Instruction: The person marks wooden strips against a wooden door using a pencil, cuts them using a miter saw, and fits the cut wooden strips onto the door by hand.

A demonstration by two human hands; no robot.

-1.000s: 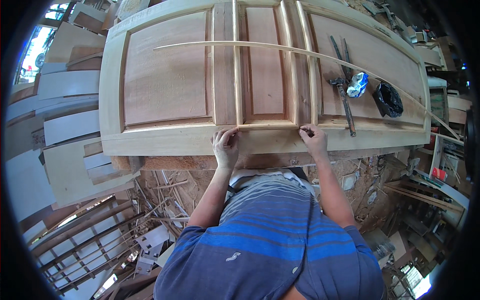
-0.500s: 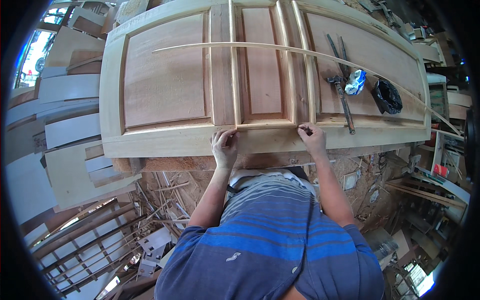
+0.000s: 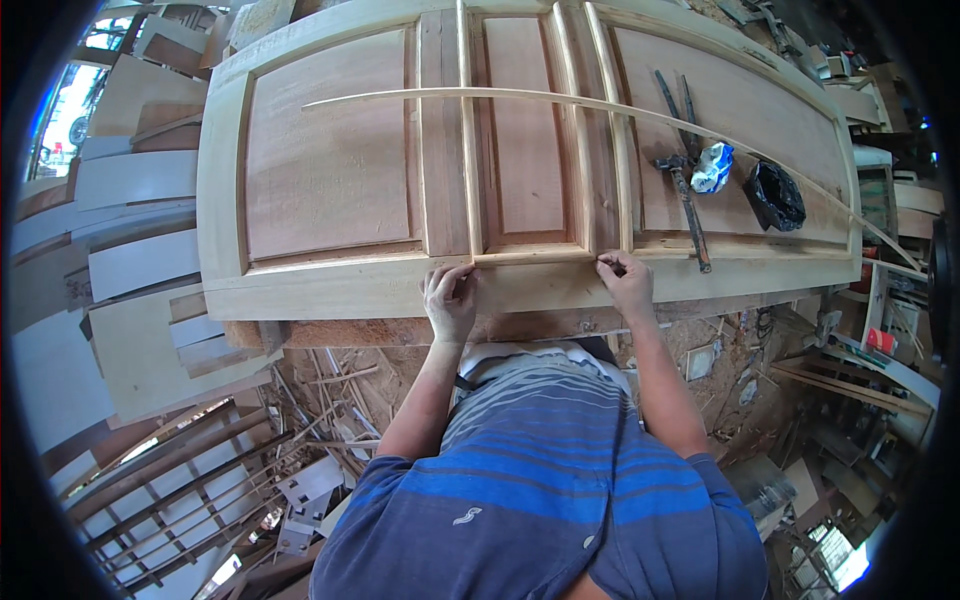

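A panelled wooden door lies flat in front of me. Along the near edge of its middle panel runs a short wooden moulding strip. Pinched at the strip's left end is my left hand, its fingers closed. My right hand pinches the right end, thumb and fingertips together. Longer moulding strips stand along the sides of the middle panel, reaching away from me. Whether the short strip sits fully down in the panel's edge I cannot tell.
A long thin wooden strip lies across the door, jutting past its right edge. On the right panel rest a hammer, a crumpled blue-and-white packet and a black plastic bag. Boards are stacked at left; offcuts litter the floor.
Both hands keep their pinch on the short strip's ends. The view has shifted very slightly; otherwise little differs.
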